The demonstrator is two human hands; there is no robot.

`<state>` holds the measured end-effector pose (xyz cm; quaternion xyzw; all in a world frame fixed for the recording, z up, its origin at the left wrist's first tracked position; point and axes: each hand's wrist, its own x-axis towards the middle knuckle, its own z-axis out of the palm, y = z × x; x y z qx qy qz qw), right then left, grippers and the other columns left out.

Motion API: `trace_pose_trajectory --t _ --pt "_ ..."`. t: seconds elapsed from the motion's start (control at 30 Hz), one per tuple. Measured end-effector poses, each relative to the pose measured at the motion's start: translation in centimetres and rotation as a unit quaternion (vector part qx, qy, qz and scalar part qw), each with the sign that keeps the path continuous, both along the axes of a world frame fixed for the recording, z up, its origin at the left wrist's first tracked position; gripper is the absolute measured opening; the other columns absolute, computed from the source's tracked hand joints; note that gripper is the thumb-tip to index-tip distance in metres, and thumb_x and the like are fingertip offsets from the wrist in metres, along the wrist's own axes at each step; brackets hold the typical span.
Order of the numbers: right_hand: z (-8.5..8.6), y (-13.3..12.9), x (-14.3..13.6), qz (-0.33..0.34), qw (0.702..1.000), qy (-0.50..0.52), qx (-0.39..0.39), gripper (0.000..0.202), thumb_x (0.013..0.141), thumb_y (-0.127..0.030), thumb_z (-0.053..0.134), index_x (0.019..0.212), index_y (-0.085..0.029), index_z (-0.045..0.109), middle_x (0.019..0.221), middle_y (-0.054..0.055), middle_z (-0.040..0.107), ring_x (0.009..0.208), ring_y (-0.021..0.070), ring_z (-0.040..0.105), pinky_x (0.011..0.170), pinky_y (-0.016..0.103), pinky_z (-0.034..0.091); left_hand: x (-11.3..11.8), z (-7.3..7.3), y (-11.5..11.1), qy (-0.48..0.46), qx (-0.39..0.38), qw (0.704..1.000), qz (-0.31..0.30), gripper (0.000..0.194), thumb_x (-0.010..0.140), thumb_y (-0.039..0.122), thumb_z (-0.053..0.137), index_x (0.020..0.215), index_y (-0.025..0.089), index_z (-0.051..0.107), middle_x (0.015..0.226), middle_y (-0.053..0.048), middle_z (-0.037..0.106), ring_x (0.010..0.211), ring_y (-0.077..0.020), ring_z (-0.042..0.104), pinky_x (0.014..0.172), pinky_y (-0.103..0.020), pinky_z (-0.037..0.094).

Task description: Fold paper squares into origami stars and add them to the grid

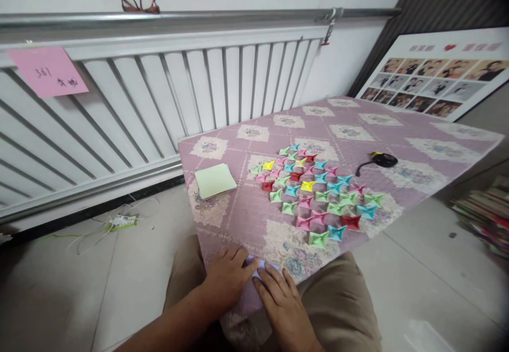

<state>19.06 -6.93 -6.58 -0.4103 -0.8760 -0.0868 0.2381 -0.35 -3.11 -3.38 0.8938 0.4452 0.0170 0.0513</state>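
At the near edge of the table, a light blue-violet sheet of paper [262, 263] lies mostly hidden beneath my hands. My left hand [227, 278] rests on its left part, fingers flat and the thumb reaching toward the middle. Across from it, my right hand [280, 296] lies palm down with its fingers stretched over the paper. Beyond them stand several folded paper pieces [307, 186] with pointed corners, in green, pink, blue, red and yellow, set in rough diagonal rows. A stack of pale green paper sheets [215, 180] sits at the table's left side.
A purple floral cloth [238, 219] covers the table. A black object with a cord [384, 159] lies at right. Behind are a white radiator [234, 81], a pink note [47, 71], glasses [140, 5] on a pipe and a photo board [433, 73]. A power strip [122, 222] is on the floor.
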Motion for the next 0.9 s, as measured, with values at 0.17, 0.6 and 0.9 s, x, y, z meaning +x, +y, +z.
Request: trace_pose_trajectory --t 0.17,0.6,0.9 --pt "1.0 0.6 0.4 0.004 0.996 0.053 -0.069 0.036 0.086 -0.007 0.042 0.109 -0.025 0.062 0.107 0.001 0.069 0.107 0.0181 0.058 0.101 0.039 0.033 -0.1 -0.1 0.0 -0.005 -0.001 1.0 -0.004 0.039 0.094 0.028 0.045 0.133 0.029 0.044 0.118 -0.008 0.052 0.107 -0.025 0.047 0.09 -0.042 0.042" --pt "0.6 1.1 -1.6 -0.051 0.993 0.053 -0.097 0.036 0.089 -0.017 0.045 0.122 -0.025 0.056 0.12 0.004 0.065 0.109 0.0202 0.058 0.101 0.041 0.032 -0.4 -1.2 -1.2 -0.001 0.05 0.998 0.038 0.036 0.095 0.027 0.045 0.13 0.023 0.05 0.129 -0.006 0.055 0.117 -0.0231 0.046 0.094 -0.036 0.04" --pt "0.2 0.2 -1.7 -0.058 0.994 0.002 -0.097 0.044 0.084 -0.024 0.052 0.128 -0.024 0.05 0.126 0.007 0.061 0.114 0.026 0.055 0.101 0.051 0.028 -0.1 -1.1 -2.4 0.038 0.01 0.995 0.087 0.048 0.092 0.033 0.049 0.139 0.028 0.04 0.14 -0.007 0.047 0.126 -0.0296 0.041 0.1 -0.048 0.036"
